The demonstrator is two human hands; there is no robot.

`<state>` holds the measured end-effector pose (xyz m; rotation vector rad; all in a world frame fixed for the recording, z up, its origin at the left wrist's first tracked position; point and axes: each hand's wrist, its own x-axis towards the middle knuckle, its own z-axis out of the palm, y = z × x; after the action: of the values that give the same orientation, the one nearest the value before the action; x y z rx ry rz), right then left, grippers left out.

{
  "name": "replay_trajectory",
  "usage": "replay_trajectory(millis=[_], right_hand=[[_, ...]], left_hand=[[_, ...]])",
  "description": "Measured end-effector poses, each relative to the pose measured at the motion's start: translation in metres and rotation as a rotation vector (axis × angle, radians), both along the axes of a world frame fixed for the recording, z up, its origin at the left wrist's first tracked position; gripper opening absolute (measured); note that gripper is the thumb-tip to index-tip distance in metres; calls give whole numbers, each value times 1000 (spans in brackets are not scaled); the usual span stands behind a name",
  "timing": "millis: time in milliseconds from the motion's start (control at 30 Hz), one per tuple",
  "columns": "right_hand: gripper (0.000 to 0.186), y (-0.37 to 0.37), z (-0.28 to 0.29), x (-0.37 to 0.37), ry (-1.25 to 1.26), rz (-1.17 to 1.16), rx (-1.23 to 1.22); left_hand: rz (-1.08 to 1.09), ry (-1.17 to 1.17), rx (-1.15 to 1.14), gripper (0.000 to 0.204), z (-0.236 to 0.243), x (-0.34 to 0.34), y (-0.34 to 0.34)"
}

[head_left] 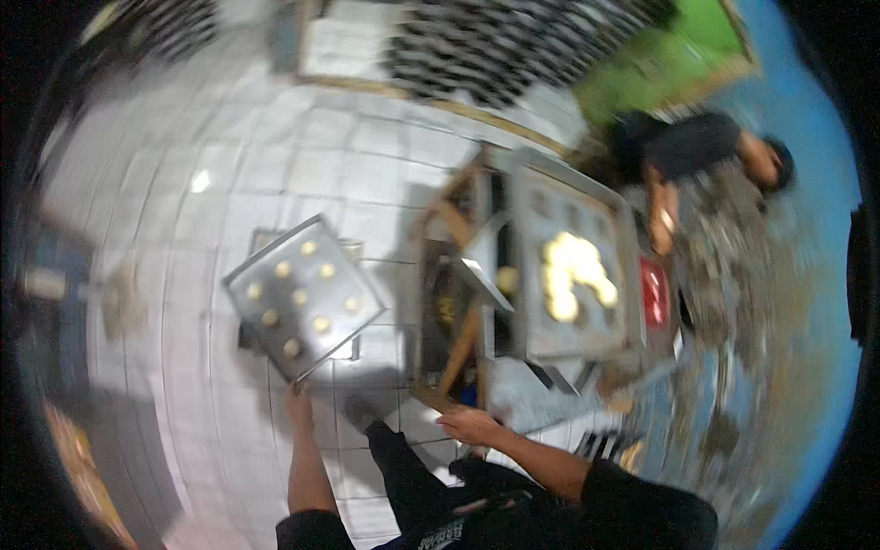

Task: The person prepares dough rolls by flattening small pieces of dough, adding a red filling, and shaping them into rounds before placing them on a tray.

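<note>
A square metal baking tray point(335, 275) with several small pale dough pieces point(300, 297) on it is out to my left. My left hand point(298, 408) is closed on its near corner. Partly hidden under the tray is a darker object whose kind I cannot make out. My right hand point(469, 425) is beside the near left corner of a wooden-framed worktable point(431, 396); motion blur hides whether its fingers touch the wood. On that table a large grey tray point(532, 321) carries a heap of bright yellowish pieces point(573, 270).
Another person point(687, 151) in dark clothes bends at the table's far right, with a forearm near the large tray. A red object point(654, 291) lies beside it. Corrugated dark sheets point(522, 46) and a green panel point(669, 69) are at the back. White tiles point(192, 302) cover the floor.
</note>
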<state>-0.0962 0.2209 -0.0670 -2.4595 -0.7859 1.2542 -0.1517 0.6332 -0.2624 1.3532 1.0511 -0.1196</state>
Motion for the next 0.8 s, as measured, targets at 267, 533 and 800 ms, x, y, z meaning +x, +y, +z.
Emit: replay_trajectory(millis=[267,533,800], right_hand=[[28,-87,268,100,634,-393,667],[37,-316,170,273,-871,-796,317],[29,-306,242,182,-254,-792,729]], left_hand=[[-78,-339,17,49,140,19,-72],[-47,-521,410,41,348,19,-279],[-224,-613,407,44,429,61,-530]])
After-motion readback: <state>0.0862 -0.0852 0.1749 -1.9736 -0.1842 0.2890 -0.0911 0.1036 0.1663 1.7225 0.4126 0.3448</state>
